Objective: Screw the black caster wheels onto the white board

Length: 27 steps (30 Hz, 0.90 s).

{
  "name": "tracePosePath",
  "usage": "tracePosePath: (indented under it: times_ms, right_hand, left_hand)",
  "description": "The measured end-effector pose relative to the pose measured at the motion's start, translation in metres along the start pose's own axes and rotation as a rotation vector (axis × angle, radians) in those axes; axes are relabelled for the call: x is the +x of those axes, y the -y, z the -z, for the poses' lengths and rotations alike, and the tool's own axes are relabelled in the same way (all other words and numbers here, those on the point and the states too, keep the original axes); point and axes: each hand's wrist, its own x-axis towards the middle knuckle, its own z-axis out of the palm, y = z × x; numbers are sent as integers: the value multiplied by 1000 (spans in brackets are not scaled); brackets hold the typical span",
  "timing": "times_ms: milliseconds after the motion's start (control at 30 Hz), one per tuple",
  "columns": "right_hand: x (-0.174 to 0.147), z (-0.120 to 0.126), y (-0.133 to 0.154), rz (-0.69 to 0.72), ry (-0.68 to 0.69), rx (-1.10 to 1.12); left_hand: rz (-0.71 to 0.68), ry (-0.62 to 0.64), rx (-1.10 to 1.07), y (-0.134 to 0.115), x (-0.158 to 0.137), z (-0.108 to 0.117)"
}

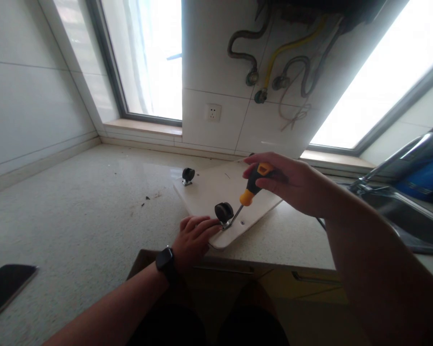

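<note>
A white board (pixel 216 190) lies flat on the countertop (pixel 94 211). Two black caster wheels sit on it: one near its far left corner (pixel 187 176), one at its near edge (pixel 224 212). My left hand (pixel 196 239), with a black watch on the wrist, rests on the board's near corner with its fingers touching the near caster. My right hand (pixel 292 181) grips a screwdriver (pixel 251 188) with a yellow and black handle. Its tip points down at the near caster's metal base plate.
A dark phone (pixel 5 288) lies on the counter at the near left. A steel sink (pixel 407 216) with a faucet (pixel 393 161) sits at the right. Hoses (pixel 274 62) and a wall socket (pixel 212 113) are on the tiled wall between two windows.
</note>
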Motion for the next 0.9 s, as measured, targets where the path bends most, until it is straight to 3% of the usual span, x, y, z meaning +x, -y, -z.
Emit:
tracePosePath:
  times_ms: [167, 367, 433, 600, 767, 900]
  right_hand:
    - [4, -7, 9, -110, -195, -295]
    - [4, -15, 10, -118, -339, -430]
    - [1, -13, 7, -84, -267, -327]
    - [-6, -3, -5, 53, 65, 200]
    - [-4, 0, -9, -27, -16, 210]
    - [0, -8, -9, -131, -169, 157]
  left_hand:
    - [-3, -10, 14, 0, -2, -2]
    - [-11, -3, 35, -1, -3, -2]
    - [0, -2, 30, -1, -2, -1]
    - [-3, 13, 38, 0, -1, -2]
    - [4, 17, 44, 0, -1, -2]
    - [0, 22, 52, 0, -1, -3]
